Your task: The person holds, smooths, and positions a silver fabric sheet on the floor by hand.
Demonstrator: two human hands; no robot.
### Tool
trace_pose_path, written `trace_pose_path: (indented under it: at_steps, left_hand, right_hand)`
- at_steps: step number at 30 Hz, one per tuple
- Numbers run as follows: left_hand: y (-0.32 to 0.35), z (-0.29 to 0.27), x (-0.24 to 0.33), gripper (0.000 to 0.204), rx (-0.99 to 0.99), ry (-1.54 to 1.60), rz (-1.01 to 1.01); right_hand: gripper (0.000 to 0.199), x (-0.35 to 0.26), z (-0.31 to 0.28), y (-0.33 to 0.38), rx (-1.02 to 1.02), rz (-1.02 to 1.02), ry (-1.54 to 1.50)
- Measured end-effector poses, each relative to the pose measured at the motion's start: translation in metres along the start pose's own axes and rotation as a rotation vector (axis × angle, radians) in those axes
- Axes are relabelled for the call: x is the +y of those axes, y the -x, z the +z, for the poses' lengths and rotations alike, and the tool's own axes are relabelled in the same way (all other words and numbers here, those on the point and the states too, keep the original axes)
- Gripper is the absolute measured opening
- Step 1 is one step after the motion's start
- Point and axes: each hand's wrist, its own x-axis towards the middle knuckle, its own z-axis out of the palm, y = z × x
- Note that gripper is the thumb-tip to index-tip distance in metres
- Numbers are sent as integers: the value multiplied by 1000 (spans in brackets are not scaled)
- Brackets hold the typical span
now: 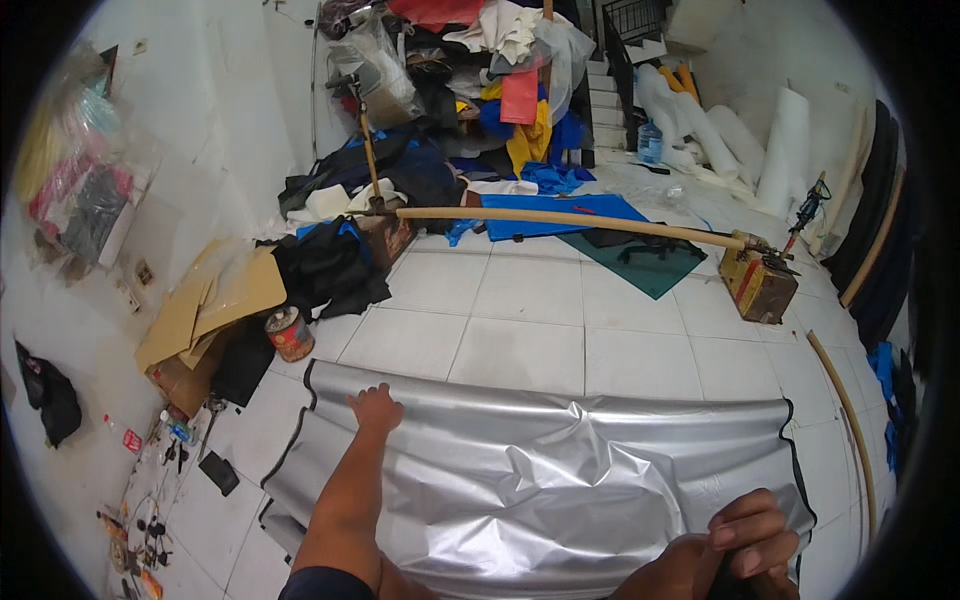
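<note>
A large silver sheet [470,470] with dark edging lies across the tiled floor before me, wrinkled and shiny in the middle. My left arm reaches out over it. My left hand [377,408] rests flat near its far left part, fingers stretched out and apart. Closer in, on the right, my right hand [755,535] appears raised over the sheet's near right part. Its fingers are curled together; whether anything is inside them is hidden.
A long wooden pole [570,218] spans the far side, ending at a box-like block [757,285]. A rusty can [289,334] stands by cardboard [215,295] on the left. Small tools and a black phone-like slab [219,474] lie lower left. A curved stick [845,410] lies right.
</note>
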Motion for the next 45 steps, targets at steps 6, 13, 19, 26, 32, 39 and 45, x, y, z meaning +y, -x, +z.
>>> trace_pose_path:
  at_steps: [6,13,19,26,32,39,45]
  left_hand:
    - [-3,4,-2,52,-13,3,-6]
    - [-8,12,-10,55,55,23,-3]
    - [-3,5,-4,50,24,42,10]
    - [0,3,-3,48,16,58,17]
    - [0,5,-6,47,56,56,13]
    - [0,2,-4,49,34,43,9]
    - [0,6,-6,50,60,51,18]
  right_hand:
    - [52,-8,-9,-5,-99,49,16]
    - [56,-8,-13,-6,-139,63,-5]
    - [49,3,-4,0,-34,-70,-47]
    - [31,-4,-40,-4,-234,185,19]
    - [35,-25,-15,-15,-207,250,12]
    - [34,-25,-14,-18,-209,271,6]
    - [37,-26,-23,-19,-304,293,18]
